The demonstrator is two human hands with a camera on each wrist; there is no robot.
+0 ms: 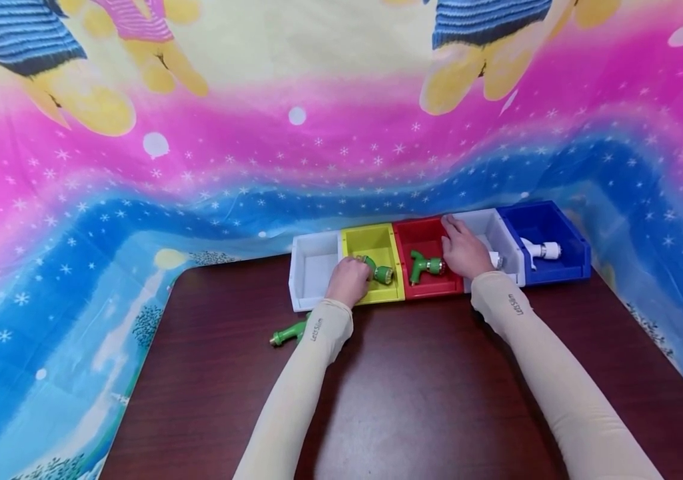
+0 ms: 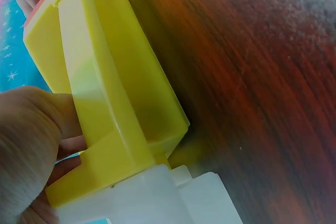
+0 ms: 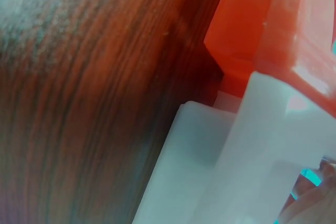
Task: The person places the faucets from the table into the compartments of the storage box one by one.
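In the head view my left hand (image 1: 348, 280) reaches into the yellow bin (image 1: 398, 291), fingers curled at the near end of a green plastic tap (image 1: 383, 274) with a ribbed knob. The left wrist view shows that hand (image 2: 26, 129) behind the yellow bin wall (image 2: 100, 93); its fingertips are hidden there. My right hand (image 1: 468, 252) lies over the divider between the red bin (image 1: 416, 230) and a white bin (image 1: 515, 263), fingers stretched toward the back. A white tap (image 1: 496, 260) shows beside it; whether the hand holds it is hidden.
Another green tap (image 1: 425, 266) lies in the red bin, and a white tap (image 1: 542, 251) in the blue bin (image 1: 575, 263). Left of the yellow bin stands another white bin (image 1: 316, 260). A green tap (image 1: 287, 333) rests on the brown table (image 1: 401, 400), partly behind my left sleeve.
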